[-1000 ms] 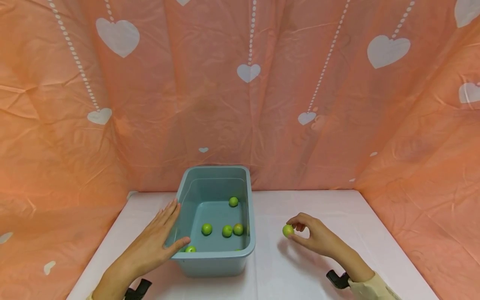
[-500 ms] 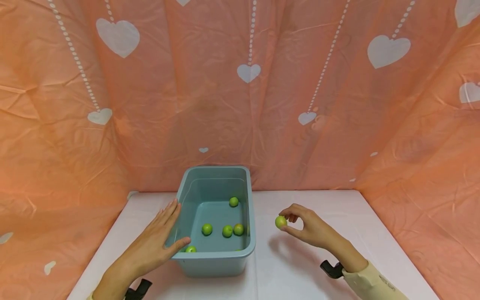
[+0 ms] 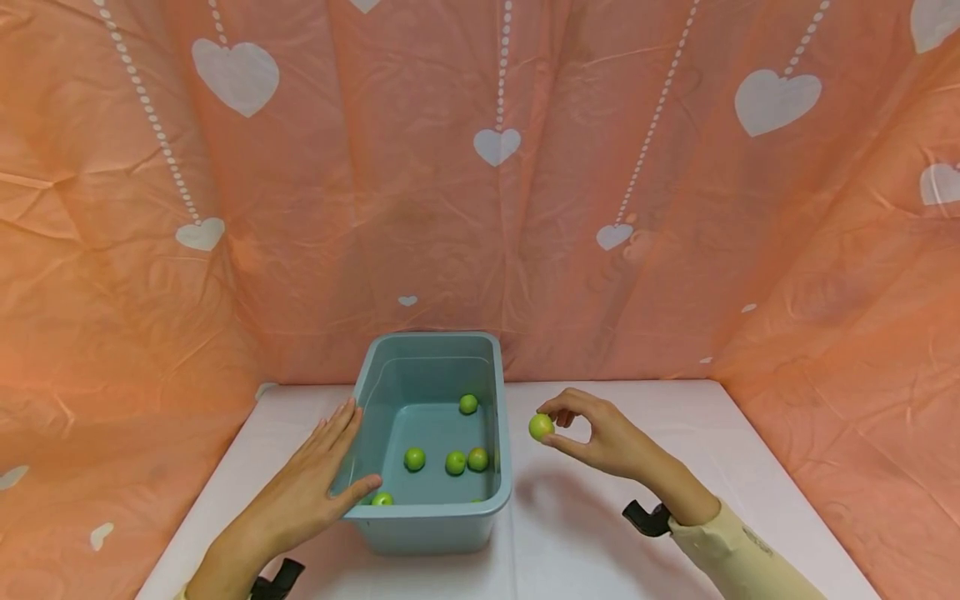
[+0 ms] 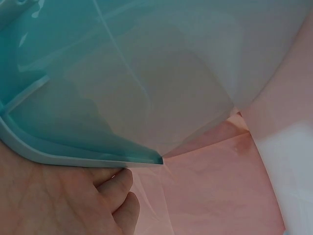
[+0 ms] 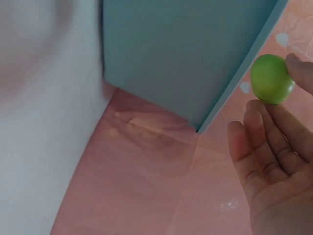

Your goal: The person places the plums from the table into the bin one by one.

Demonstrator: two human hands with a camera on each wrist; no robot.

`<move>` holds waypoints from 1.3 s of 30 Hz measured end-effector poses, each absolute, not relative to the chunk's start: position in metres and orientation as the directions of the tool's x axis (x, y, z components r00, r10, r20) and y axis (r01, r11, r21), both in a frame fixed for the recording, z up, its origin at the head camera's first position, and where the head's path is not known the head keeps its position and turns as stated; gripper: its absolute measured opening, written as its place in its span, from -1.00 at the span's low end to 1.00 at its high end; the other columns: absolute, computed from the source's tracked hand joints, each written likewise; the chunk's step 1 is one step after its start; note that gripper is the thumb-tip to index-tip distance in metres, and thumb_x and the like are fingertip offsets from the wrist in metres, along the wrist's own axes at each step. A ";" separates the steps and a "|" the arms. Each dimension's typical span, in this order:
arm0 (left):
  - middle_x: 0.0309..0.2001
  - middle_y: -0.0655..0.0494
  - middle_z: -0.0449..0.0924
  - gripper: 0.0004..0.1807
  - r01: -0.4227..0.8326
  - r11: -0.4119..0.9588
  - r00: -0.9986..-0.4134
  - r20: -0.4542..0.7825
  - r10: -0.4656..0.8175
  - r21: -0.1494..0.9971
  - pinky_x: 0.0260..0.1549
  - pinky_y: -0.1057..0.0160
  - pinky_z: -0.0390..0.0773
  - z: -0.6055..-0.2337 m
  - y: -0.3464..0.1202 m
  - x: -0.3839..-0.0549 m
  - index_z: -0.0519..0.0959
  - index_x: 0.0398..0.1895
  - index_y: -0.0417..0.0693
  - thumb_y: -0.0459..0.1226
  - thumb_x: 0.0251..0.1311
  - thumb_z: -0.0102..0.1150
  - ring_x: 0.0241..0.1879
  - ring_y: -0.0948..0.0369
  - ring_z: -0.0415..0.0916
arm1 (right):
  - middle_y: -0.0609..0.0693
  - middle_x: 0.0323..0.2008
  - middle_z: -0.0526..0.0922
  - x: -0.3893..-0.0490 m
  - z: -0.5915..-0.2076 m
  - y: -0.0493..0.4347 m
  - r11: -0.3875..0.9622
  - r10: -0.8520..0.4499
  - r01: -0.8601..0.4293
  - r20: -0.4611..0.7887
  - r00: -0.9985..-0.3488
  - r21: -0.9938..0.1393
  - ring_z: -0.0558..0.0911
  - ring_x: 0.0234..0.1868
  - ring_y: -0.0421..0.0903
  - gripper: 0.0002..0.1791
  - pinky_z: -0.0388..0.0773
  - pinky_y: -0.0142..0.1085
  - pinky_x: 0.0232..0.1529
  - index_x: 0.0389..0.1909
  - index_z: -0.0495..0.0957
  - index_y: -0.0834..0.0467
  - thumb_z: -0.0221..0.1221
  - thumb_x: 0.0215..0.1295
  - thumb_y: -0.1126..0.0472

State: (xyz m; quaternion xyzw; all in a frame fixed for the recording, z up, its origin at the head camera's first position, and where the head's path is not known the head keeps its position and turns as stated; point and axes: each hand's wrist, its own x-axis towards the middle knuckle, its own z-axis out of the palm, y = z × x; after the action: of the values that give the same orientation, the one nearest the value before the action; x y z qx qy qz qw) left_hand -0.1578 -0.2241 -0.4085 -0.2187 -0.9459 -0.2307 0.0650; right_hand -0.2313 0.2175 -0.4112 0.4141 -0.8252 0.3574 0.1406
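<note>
My right hand pinches a small round green fruit between thumb and fingertips, raised over the white table just right of the blue-grey plastic bin. In the right wrist view the fruit shows smooth and glossy, thumb on one side and fingertips on the other. My left hand rests along the bin's left rim, fingers extended and thumb reaching over the near left corner. The left wrist view has that hand against the outside of the rim. Several similar fruits, one of them near the middle, lie in the bin.
The white-covered table extends on both sides of the bin. An orange-pink curtain with white hearts hangs behind and at both sides. Part of the bin's near floor is hidden behind its front wall.
My right hand has moved left and farther from me with the green fruit, closer to the bin's right side. The left hand and the bin have stayed put.
</note>
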 end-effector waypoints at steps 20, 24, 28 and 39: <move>0.74 -0.17 -0.10 0.05 0.444 0.799 -0.895 0.227 0.383 0.406 0.61 0.42 -0.44 -0.410 -0.224 -0.159 0.05 0.72 -0.27 0.21 0.49 0.20 0.72 -0.15 -0.15 | -0.24 -0.08 0.67 -0.242 -0.388 0.184 0.385 -0.630 -0.780 0.478 -0.612 -0.492 0.64 -0.10 -0.14 -0.61 0.67 -0.29 -0.02 0.13 0.70 0.03 0.52 0.32 0.19; 0.74 -0.17 -0.10 0.04 0.444 0.800 -0.895 0.230 0.381 0.403 0.62 0.40 -0.42 -0.410 -0.224 -0.158 0.05 0.73 -0.26 0.19 0.49 0.22 0.72 -0.16 -0.15 | -0.23 -0.07 0.69 -0.246 -0.386 0.178 0.377 -0.639 -0.786 0.476 -0.604 -0.490 0.65 -0.09 -0.10 -0.62 0.67 -0.29 -0.02 0.14 0.70 0.03 0.51 0.34 0.16; 0.74 -0.17 -0.10 0.05 0.445 0.801 -0.895 0.234 0.381 0.399 0.63 0.38 -0.40 -0.410 -0.223 -0.158 0.06 0.72 -0.26 0.21 0.48 0.21 0.72 -0.14 -0.14 | -0.21 -0.05 0.71 -0.250 -0.384 0.172 0.366 -0.651 -0.792 0.475 -0.593 -0.488 0.66 -0.09 -0.08 -0.63 0.67 -0.29 -0.01 0.14 0.70 0.05 0.50 0.35 0.17; 0.74 -0.17 -0.07 0.05 0.458 0.806 -0.887 0.251 0.387 0.376 0.64 0.38 -0.38 -0.411 -0.224 -0.159 0.08 0.72 -0.28 0.23 0.48 0.20 0.72 -0.13 -0.13 | -0.19 -0.11 0.67 -0.264 -0.381 0.150 0.328 -0.696 -0.796 0.440 -0.567 -0.508 0.63 -0.10 -0.19 -0.63 0.66 -0.34 -0.07 0.14 0.70 0.08 0.49 0.36 0.16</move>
State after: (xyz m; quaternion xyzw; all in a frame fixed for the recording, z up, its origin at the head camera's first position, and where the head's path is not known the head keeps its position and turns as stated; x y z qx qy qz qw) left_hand -0.1589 -0.2239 -0.4113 -0.2231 -0.9466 -0.2179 0.0815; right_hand -0.2641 0.1497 -0.3814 0.4598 -0.8117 0.3532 0.0709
